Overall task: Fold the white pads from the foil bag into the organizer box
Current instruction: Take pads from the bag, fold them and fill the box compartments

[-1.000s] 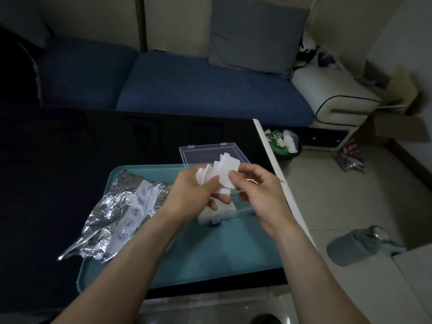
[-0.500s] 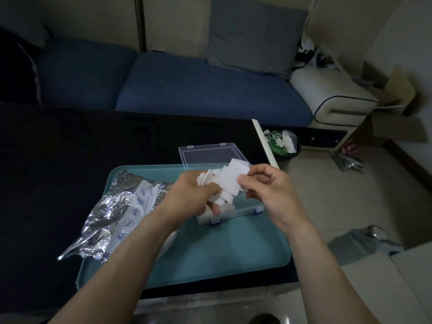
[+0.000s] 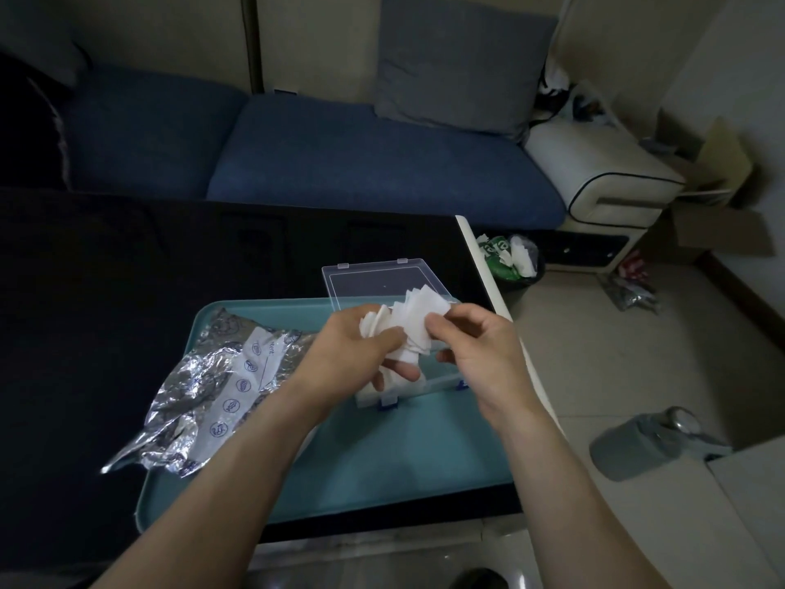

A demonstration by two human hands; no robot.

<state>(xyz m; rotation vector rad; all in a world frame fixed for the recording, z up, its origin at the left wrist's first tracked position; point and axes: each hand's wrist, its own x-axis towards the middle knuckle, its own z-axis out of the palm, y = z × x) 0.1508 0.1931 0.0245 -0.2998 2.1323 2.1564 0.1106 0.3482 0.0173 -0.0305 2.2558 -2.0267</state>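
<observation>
Both hands meet above the clear organizer box (image 3: 429,386), whose lid (image 3: 374,282) lies open toward the sofa. My left hand (image 3: 357,354) grips a bunch of white pads (image 3: 418,323), fanned out and partly hidden by its fingers. My right hand (image 3: 475,346) pinches the right edge of that bunch between thumb and fingers. More white pads lie inside the box under my hands. The crumpled foil bag (image 3: 204,388) with a white printed label lies on the left part of the teal tray (image 3: 382,461).
The tray sits on a black table (image 3: 127,269) whose right edge has a white strip. A blue sofa (image 3: 340,163) runs behind. On the floor to the right are a small bin (image 3: 512,259) and a grey tipped container (image 3: 645,440).
The fanned pads shifted slightly in my hands and my right fingers moved along their edge. Both hands stay over the box. The view shifted a little.
</observation>
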